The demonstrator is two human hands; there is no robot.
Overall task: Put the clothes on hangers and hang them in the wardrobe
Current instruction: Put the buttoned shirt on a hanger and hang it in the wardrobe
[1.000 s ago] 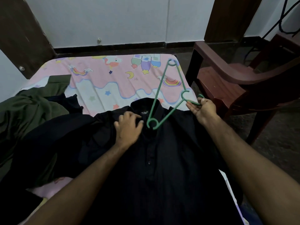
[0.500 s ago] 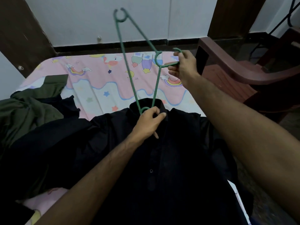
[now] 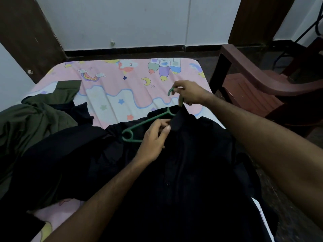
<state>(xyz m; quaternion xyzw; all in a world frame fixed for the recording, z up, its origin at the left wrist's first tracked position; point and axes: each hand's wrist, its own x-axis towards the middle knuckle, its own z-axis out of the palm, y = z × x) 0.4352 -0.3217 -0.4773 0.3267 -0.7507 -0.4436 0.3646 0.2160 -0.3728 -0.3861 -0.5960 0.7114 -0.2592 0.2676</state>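
- The right hand [image 3: 189, 92] pinched the hook of the thin green plastic hanger [image 3: 139, 126].
- The left hand [image 3: 154, 138] pinched the collar of the black buttoned shirt [image 3: 174, 172].
- The shirt lay on the pink cartoon-print bedsheet [image 3: 113, 95], the hanger partly inside its neck.

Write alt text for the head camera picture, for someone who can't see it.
Two bare hands work a green hanger into the collar of a black shirt spread on a bed: the right hand grips the hook, the left hand holds the collar. A green garment lies at left, a brown chair at right.
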